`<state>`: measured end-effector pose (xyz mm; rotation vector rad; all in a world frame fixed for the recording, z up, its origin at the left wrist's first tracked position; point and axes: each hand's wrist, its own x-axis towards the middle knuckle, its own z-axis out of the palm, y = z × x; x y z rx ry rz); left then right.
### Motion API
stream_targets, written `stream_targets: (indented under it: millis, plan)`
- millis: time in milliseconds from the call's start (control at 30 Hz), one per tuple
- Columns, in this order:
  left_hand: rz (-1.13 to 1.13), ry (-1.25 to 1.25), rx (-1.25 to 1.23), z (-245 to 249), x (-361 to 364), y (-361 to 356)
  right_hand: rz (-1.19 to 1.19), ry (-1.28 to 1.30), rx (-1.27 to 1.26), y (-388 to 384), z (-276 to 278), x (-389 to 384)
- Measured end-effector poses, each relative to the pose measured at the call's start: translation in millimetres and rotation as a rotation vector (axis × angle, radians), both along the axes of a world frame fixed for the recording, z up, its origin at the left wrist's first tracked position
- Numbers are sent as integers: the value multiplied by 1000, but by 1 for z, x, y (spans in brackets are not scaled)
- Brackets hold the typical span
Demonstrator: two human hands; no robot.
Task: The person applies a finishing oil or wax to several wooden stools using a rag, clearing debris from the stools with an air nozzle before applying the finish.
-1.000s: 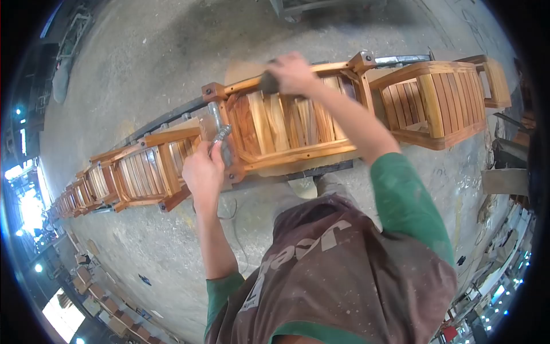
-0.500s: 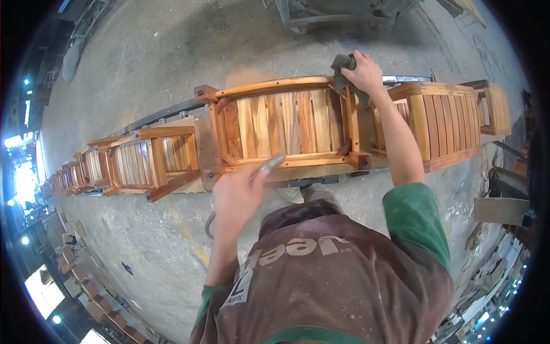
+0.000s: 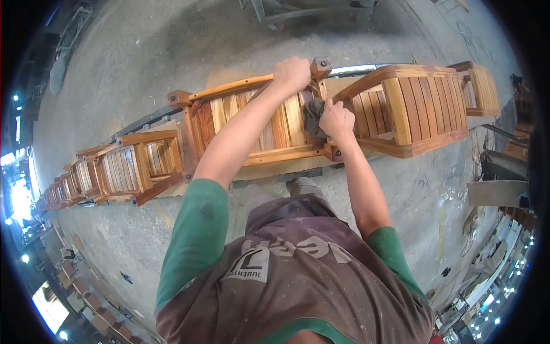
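In front of me lies a slatted wooden chair (image 3: 260, 153), its frame and corner blocks facing up. My left hand (image 3: 293, 75) is closed in a fist over the far rail, close to the far right corner block (image 3: 321, 67). What its fingers hold, if anything, is hidden. Nearer to me, my right hand (image 3: 337, 118) grips a dark rag (image 3: 314, 117), which is pressed against the right-hand rail of the same chair.
More slatted wooden chairs stand in a row on both sides, one close on the right (image 3: 427, 109) and several to the left (image 3: 123, 169). A metal-framed cart (image 3: 275, 17) is beyond on the concrete floor (image 3: 172, 46).
My left hand has moved from the near rail to the far rail; the shiny tool seen in it is out of sight. My right hand has brought the rag nearer along the right-hand rail.
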<state>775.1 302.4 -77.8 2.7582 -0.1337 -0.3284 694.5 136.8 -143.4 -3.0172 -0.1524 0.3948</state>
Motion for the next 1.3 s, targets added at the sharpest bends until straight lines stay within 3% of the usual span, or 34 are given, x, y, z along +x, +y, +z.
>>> stream_targets:
  millis: [67,167,233,267,300,367,433,467,500,633,700,733,833,900,933,967,1033,1067,1100,1200,1300]
  plan:
    - [-61,-17,23,-2,-1,-13,88,-22,-94,5,10,-3]
    - [-150,-30,44,6,12,-15,123,-274,116,45,11,-9]
    - [-179,107,2,11,26,-7,-71,-482,387,76,-19,-6]
    - [-168,104,-2,8,31,-5,-260,-444,404,88,-36,-6]
    - [-179,95,-6,10,30,-10,-262,-357,231,99,-59,-2]
    - [-283,15,80,10,25,-13,29,-537,138,100,-76,9]
    - [-362,57,123,5,17,-18,211,-657,206,82,-94,22]
    - [-393,11,123,2,8,-17,151,-109,208,80,-64,24]
    - [-414,-76,120,9,12,-16,138,-114,193,78,-62,21]
    - [-336,4,93,52,-18,16,179,-279,90,69,-32,6]
    - [-330,7,45,62,-45,39,256,365,19,53,-5,11]
    - [-316,0,8,65,-60,49,380,481,-116,43,9,8]
    - [-298,49,-22,60,-121,63,388,179,-88,30,44,-42]
    - [-344,77,-48,41,-161,60,431,-54,-168,28,-8,-86]
    - [-340,80,-40,33,-181,57,345,-70,-104,37,-18,-96]
    - [-325,72,-31,32,-192,54,273,116,17,43,6,-91]
    - [-271,50,-40,30,-209,60,134,219,464,20,-20,-58]
    - [-234,37,-57,32,-216,63,54,270,571,23,40,-55]
    - [-230,30,-39,37,-215,65,9,205,532,20,72,-52]
    - [-58,99,-5,53,-189,66,-119,-148,638,-22,81,-21]
    - [13,61,-6,53,-138,35,-212,-183,877,-55,27,34]
